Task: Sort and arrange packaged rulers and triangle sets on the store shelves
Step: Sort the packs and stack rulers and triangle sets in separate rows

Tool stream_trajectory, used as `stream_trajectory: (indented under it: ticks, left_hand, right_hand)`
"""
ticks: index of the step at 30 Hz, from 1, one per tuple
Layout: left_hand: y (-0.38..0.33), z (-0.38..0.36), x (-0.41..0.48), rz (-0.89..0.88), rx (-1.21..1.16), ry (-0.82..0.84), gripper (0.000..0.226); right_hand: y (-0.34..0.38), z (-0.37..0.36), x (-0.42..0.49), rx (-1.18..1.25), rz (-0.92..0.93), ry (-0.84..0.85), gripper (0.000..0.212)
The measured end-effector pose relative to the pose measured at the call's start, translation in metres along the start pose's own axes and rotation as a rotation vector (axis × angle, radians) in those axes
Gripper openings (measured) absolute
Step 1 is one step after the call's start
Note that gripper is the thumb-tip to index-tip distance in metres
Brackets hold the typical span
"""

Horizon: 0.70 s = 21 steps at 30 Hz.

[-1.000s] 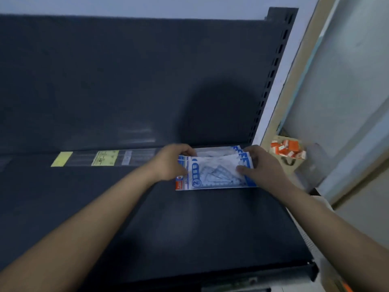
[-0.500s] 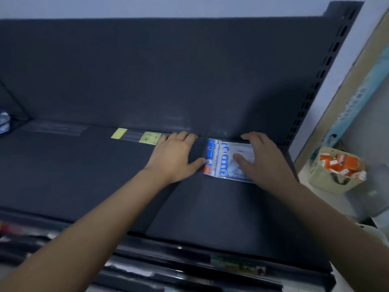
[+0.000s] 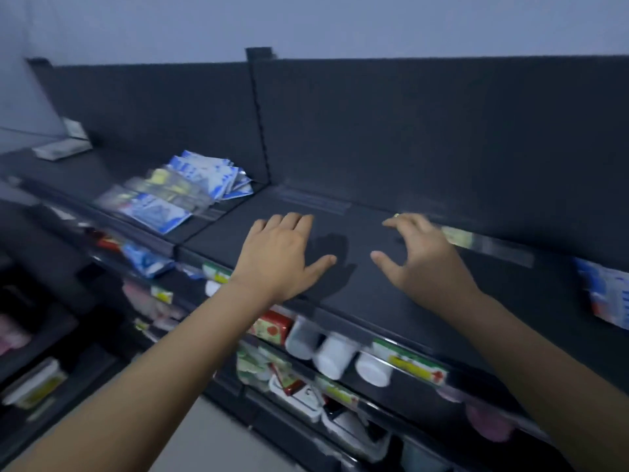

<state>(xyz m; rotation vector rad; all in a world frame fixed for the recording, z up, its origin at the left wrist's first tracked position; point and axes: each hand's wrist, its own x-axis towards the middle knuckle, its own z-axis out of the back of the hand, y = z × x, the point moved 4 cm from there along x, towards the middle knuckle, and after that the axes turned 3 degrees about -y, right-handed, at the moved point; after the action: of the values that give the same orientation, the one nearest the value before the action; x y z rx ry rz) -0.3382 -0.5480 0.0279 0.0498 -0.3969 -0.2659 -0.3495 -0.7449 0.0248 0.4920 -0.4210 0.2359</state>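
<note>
Both hands hover over the bare middle of the dark top shelf (image 3: 357, 287) and hold nothing. My left hand (image 3: 282, 257) is flat with its fingers spread. My right hand (image 3: 418, 253) has its fingers loosely curved. A messy pile of blue-and-white triangle set packs (image 3: 183, 192) lies on the shelf section to the left, blurred by motion. The stacked triangle set packs (image 3: 609, 298) sit at the far right edge of the shelf. Clear packaged rulers (image 3: 486, 243) with a yellow label lie along the back, behind my right hand.
An upright post (image 3: 260, 131) divides the back panel of the shelving. Lower shelves hold white jars (image 3: 335, 356), a red box (image 3: 272, 330) and other small goods. White boxes (image 3: 63, 146) rest at the far left of the top shelf.
Both hands have let go of the triangle set packs and moved left. The view has swung left, so the stack now sits at the right edge and the pile on the left shows.
</note>
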Motion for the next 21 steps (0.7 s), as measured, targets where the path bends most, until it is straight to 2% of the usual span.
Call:
stream_trajectory:
  ticks: [8,14,21]
  left_hand:
    - [0.170,-0.001,-0.045,0.197,0.042,0.047,0.073]
    - [0.255,-0.027,-0.052,0.296,0.039,0.084,0.074]
    - [0.357,-0.054,-0.011,0.303,0.108,0.093,0.077]
  right_hand:
    - [0.131,-0.100,0.046,0.078,0.111,0.140,0.054]
    - [0.180,-0.161,0.101,0.039,0.151,0.215,0.059]
    - [0.226,-0.245,0.190,-0.032,0.180,0.323,0.059]
